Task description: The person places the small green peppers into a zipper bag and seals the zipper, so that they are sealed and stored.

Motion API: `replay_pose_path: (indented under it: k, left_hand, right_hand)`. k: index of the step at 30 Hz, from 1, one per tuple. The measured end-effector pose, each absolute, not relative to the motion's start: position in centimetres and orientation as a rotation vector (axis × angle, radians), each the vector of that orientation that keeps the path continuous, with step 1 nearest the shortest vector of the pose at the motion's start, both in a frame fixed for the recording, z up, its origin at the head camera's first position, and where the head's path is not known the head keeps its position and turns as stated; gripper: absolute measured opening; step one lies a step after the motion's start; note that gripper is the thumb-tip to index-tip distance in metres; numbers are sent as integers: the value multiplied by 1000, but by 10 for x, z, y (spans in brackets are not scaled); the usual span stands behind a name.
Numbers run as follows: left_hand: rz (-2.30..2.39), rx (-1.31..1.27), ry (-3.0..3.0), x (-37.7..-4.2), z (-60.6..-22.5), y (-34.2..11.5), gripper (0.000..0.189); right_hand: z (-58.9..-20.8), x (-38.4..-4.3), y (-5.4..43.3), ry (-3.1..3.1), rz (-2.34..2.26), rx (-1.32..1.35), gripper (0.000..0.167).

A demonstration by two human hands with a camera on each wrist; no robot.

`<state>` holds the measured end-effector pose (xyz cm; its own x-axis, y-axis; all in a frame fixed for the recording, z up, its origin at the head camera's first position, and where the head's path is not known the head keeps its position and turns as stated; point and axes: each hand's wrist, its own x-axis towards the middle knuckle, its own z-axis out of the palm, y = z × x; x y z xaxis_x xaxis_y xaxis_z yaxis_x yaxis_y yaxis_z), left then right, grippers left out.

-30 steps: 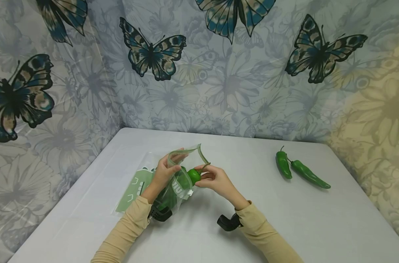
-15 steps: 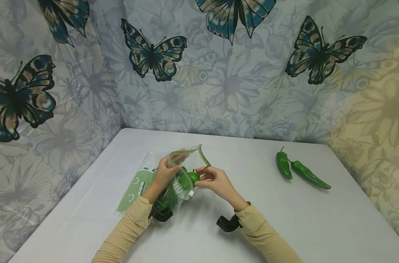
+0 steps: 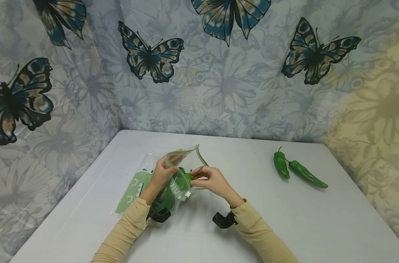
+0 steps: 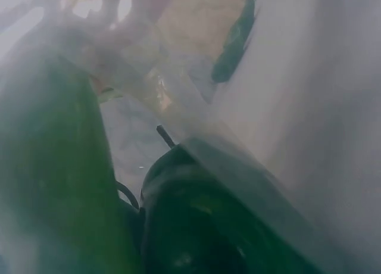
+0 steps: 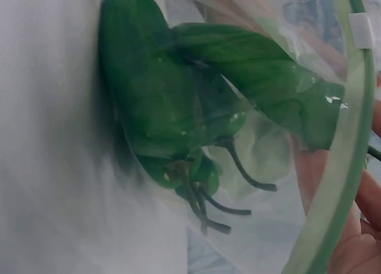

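A clear zip bag (image 3: 131, 199) with a pale green printed panel lies tilted on the table, its green-edged mouth spread wide. My left hand (image 3: 162, 174) grips the bag at its mouth, thumb over the near side. With fingertips at the stem end, my right hand (image 3: 213, 179) pinches a green pepper (image 3: 188, 176), which is partly inside the mouth. Through the plastic in the right wrist view, several green peppers (image 5: 152, 89) with long stems lie inside, next to the held pepper (image 5: 315, 110). The left wrist view is hazy, with peppers (image 4: 196, 220) close behind plastic.
Two long green peppers, one shorter (image 3: 281, 165) and one longer (image 3: 307, 174), lie at the back right of the white table (image 3: 337, 215). A butterfly-patterned cloth (image 3: 225, 91) hangs behind the table. Black wrist cameras (image 3: 224, 220) sit under both sleeves.
My right hand has moved slightly left, and the pepper it pinches has gone deeper into the bag's mouth. The left hand keeps its grip. The head view has shifted a little.
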<state>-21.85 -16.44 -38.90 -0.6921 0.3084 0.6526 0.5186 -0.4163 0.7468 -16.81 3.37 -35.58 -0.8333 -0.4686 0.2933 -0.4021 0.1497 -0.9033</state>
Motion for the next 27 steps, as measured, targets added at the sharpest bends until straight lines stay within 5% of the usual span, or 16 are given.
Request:
replay_pose_path:
  k: [27]
  left_hand:
    - [-2289, -1110, -1640, -217, -389, -165, 59]
  right_hand:
    - [-347, -169, 26, 2380, -1615, -1026, 33]
